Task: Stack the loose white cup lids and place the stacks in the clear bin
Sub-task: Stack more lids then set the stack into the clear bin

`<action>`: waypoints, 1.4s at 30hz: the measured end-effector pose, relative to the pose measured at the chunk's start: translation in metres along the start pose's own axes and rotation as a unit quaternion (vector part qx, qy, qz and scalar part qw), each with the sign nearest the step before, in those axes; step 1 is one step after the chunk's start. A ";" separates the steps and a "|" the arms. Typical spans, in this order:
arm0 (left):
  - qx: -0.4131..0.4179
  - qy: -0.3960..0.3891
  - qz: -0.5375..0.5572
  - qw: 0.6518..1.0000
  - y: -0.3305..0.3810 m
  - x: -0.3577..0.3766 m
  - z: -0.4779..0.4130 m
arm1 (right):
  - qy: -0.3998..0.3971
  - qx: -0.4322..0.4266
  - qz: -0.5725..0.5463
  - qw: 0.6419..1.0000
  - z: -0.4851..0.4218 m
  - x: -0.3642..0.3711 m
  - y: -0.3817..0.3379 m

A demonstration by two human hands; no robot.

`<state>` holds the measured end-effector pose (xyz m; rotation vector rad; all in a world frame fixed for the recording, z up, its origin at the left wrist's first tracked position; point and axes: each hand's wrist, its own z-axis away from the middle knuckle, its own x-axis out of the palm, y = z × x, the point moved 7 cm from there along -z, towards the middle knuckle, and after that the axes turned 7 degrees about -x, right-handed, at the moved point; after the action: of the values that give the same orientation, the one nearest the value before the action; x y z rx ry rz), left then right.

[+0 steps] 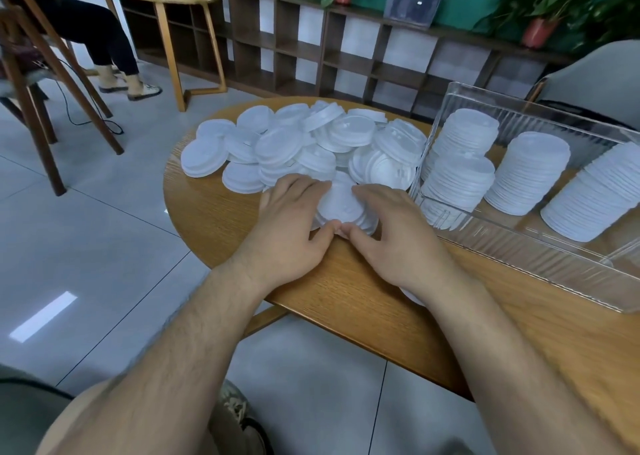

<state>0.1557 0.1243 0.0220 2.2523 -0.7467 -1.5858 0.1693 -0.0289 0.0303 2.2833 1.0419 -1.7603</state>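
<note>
Wooden table lies nearest, and on it both hands close round a short stack of white lids. The left hand curls its fingers along the stack's left side. The right hand curls its fingers along the right side. Both thumbs bend in and meet tip to tip at the near edge, so the short stack sits cupped between the two palms, resting on the table. How many lids it holds is hard to tell, perhaps a handful.

Just past the fingertips the loose lids lie in an overlapping heap, some tilted, spreading away and to the left. Close to the right of the right fingers stands the clear bin, and in it several tall stacks of lids lean side by side. Farther off, beyond the heap, runs a dark shelf with potted plants on top.
</note>
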 end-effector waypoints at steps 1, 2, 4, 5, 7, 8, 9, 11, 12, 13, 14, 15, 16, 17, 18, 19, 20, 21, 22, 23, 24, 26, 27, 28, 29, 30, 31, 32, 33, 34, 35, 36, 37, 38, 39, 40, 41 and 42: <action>0.003 0.006 0.005 1.000 0.001 -0.002 0.000 | 0.007 -0.004 -0.006 1.000 0.001 -0.003 -0.001; 0.007 0.014 0.011 1.000 0.004 -0.004 -0.001 | 0.016 -0.008 -0.012 1.000 0.004 -0.007 -0.001; 0.020 0.026 0.032 0.999 0.012 -0.008 -0.001 | 0.036 -0.010 -0.023 0.999 0.010 -0.018 0.001; 0.027 0.027 0.046 0.998 0.018 -0.008 -0.001 | 0.044 -0.007 -0.028 0.999 0.015 -0.024 0.003; 0.041 0.013 0.073 0.996 0.030 -0.006 -0.001 | 0.059 -0.002 -0.035 0.998 0.027 -0.035 0.009; 0.046 0.000 0.083 0.995 0.037 -0.004 0.000 | 0.065 0.001 -0.036 0.997 0.035 -0.041 0.012; 0.053 -0.015 0.093 0.994 0.044 -0.001 0.001 | 0.069 0.004 -0.037 0.997 0.044 -0.046 0.016; 0.068 -0.040 0.112 0.991 0.058 0.005 0.004 | 0.072 0.009 -0.043 0.996 0.062 -0.054 0.023; 0.075 -0.047 0.119 0.989 0.065 0.008 0.006 | 0.075 0.011 -0.046 0.996 0.070 -0.058 0.027; 0.084 -0.054 0.124 0.987 0.071 0.011 0.008 | 0.080 0.011 -0.048 0.996 0.079 -0.061 0.031; 0.092 -0.061 0.127 0.986 0.077 0.015 0.011 | 0.085 0.013 -0.052 0.995 0.087 -0.064 0.035; 0.099 -0.069 0.128 0.984 0.082 0.020 0.014 | 0.090 0.015 -0.055 0.994 0.095 -0.066 0.039; 0.105 -0.077 0.128 0.983 0.086 0.025 0.017 | 0.095 0.018 -0.058 0.994 0.101 -0.067 0.043; 0.108 -0.083 0.127 0.982 0.089 0.029 0.019 | 0.099 0.023 -0.063 0.993 0.108 -0.067 0.047; 0.109 -0.088 0.126 0.982 0.090 0.034 0.021 | 0.104 0.025 -0.068 0.992 0.113 -0.067 0.050; 0.111 -0.090 0.127 0.981 0.091 0.037 0.023 | 0.110 0.024 -0.073 0.991 0.118 -0.066 0.052; 0.113 -0.094 0.130 0.981 0.092 0.041 0.025 | 0.113 0.023 -0.076 0.990 0.121 -0.064 0.054; 0.113 -0.099 0.134 0.980 0.092 0.044 0.026 | 0.112 0.024 -0.079 0.990 0.123 -0.061 0.056; 0.113 -0.106 0.136 0.979 0.092 0.047 0.027 | 0.106 0.027 -0.083 0.991 0.124 -0.058 0.059; 0.111 -0.112 0.137 0.978 0.092 0.049 0.028 | 0.099 0.031 -0.087 0.991 0.125 -0.055 0.061; 0.110 -0.117 0.136 0.978 0.092 0.052 0.028 | 0.092 0.036 -0.090 0.991 0.126 -0.052 0.063; 0.104 -0.124 0.133 0.978 0.090 0.055 0.028 | 0.085 0.044 -0.095 0.991 0.127 -0.050 0.066; 0.101 -0.128 0.131 0.978 0.090 0.056 0.028 | 0.084 0.048 -0.098 0.991 0.128 -0.049 0.067; 0.098 -0.132 0.129 0.978 0.089 0.058 0.027 | 0.082 0.051 -0.099 0.990 0.128 -0.048 0.068; 0.097 -0.137 0.126 0.978 0.089 0.059 0.027 | 0.081 0.052 -0.099 0.990 0.128 -0.048 0.068; 0.096 -0.141 0.124 0.978 0.088 0.060 0.027 | 0.079 0.053 -0.099 0.991 0.127 -0.047 0.069; 0.096 -0.145 0.121 0.977 0.088 0.061 0.027 | 0.077 0.053 -0.099 0.991 0.127 -0.046 0.069; 0.097 -0.148 0.120 0.977 0.087 0.061 0.027 | 0.076 0.053 -0.099 0.991 0.127 -0.045 0.070; 0.097 -0.150 0.120 0.977 0.087 0.062 0.027 | 0.076 0.053 -0.100 0.991 0.127 -0.044 0.070; 0.096 -0.151 0.120 0.977 0.087 0.062 0.027 | 0.075 0.053 -0.101 0.991 0.126 -0.044 0.071; 0.093 -0.150 0.121 0.977 0.086 0.063 0.027 | 0.074 0.053 -0.102 0.991 0.126 -0.043 0.071; 0.088 -0.149 0.124 0.977 0.085 0.062 0.026 | 0.072 0.053 -0.102 0.991 0.126 -0.042 0.071; 0.084 -0.148 0.126 0.977 0.084 0.062 0.026 | 0.069 0.052 -0.101 0.991 0.126 -0.042 0.071; 0.080 -0.146 0.128 0.978 0.084 0.062 0.026 | 0.068 0.051 -0.100 0.991 0.126 -0.041 0.071; 0.079 -0.144 0.130 0.978 0.083 0.061 0.025 | 0.068 0.051 -0.100 0.991 0.125 -0.041 0.071; 0.078 -0.142 0.132 0.978 0.083 0.061 0.025 | 0.071 0.052 -0.099 0.991 0.125 -0.042 0.071; 0.078 -0.139 0.133 0.978 0.082 0.060 0.025 | 0.074 0.053 -0.098 0.991 0.125 -0.042 0.071; 0.078 -0.137 0.134 0.978 0.082 0.060 0.025 | 0.076 0.054 -0.095 0.991 0.125 -0.043 0.071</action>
<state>0.1281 0.0245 0.0079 1.9463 -1.2300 -1.7718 0.1000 -0.1587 0.0023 2.4932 1.2600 -1.7718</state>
